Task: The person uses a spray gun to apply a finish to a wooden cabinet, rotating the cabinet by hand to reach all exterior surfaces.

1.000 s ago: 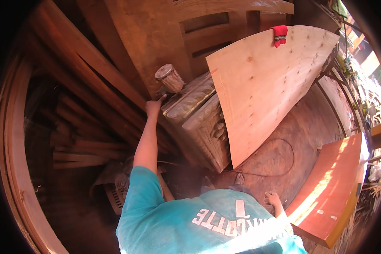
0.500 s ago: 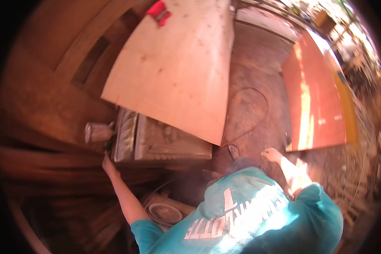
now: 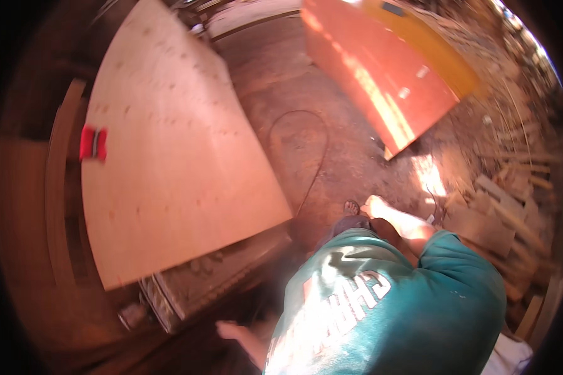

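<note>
My left hand (image 3: pixel 233 330) hangs in the air beside the near side of a grey metal machine (image 3: pixel 197 284), apart from it and holding nothing I can see; its fingers reach out, somewhat blurred. On top of the machine rests a large pale plywood sheet (image 3: pixel 175 156), which covers much of it. Nothing shows in my right hand (image 3: pixel 374 206), held low in front of me over the floor, its fingers loosely apart. A small red thing with a grey band (image 3: pixel 94 144) lies at the sheet's left edge; its kind is unclear.
A reddish board (image 3: pixel 381 75) with a yellow edge stands at the far right. A dark cable (image 3: pixel 325 144) loops over the brown floor (image 3: pixel 269 69). Wood offcuts (image 3: pixel 500 212) are heaped on the right. Long planks (image 3: pixel 59 200) stand at the left.
My view has swung right, so the plywood and machine sit further left. My left hand has come away from the machine's corner, back toward my body. My right hand stays low.
</note>
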